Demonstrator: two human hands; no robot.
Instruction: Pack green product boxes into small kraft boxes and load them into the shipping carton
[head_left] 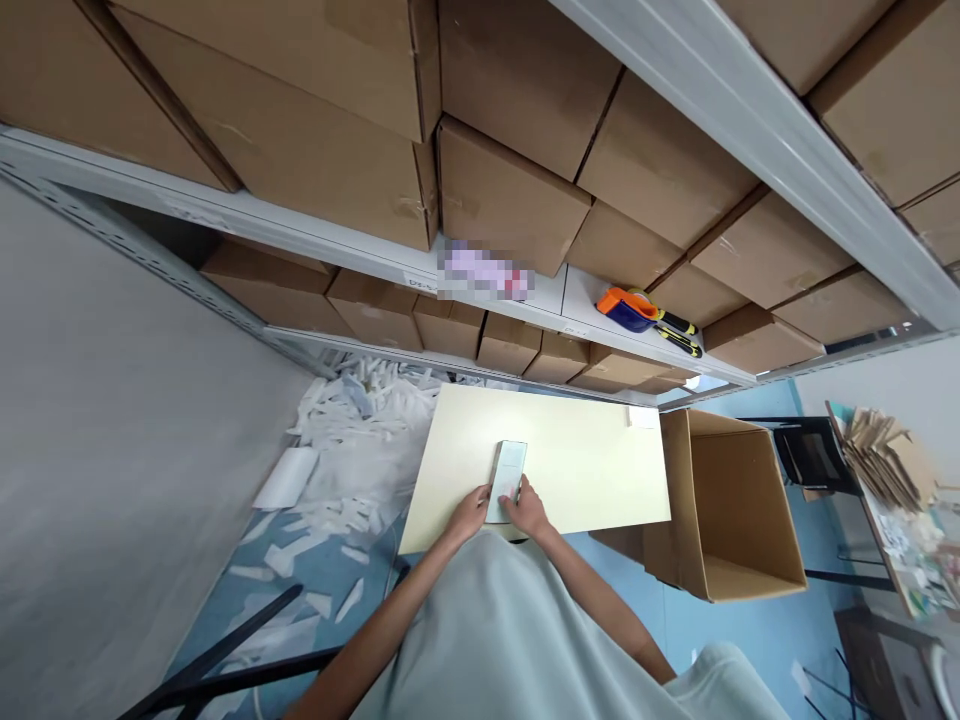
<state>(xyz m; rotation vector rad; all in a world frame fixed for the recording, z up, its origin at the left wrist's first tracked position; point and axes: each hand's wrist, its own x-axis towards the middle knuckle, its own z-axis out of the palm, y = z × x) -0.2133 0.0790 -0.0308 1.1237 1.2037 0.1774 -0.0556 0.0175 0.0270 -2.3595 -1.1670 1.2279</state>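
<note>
A slim, pale blue-green box (pixel 511 464) lies lengthwise near the front edge of the cream table (pixel 592 460). My left hand (pixel 470 512) grips its left side low down. On the opposite side my right hand (pixel 527 508) holds the lower part, thumb across the top face near a small reddish mark. Both hands are closed around the box, and some fingertips are hidden beneath or behind it. A small white slip (pixel 642 417) sits at the table's far right corner.
Shelves of cardboard boxes (pixel 510 190) rise beyond the table. An orange and blue tape dispenser (pixel 628 309) and box cutters (pixel 679 335) lie on the shelf. A large open carton (pixel 739 500) stands to the right. White scraps (pixel 360 440) cover the floor at left.
</note>
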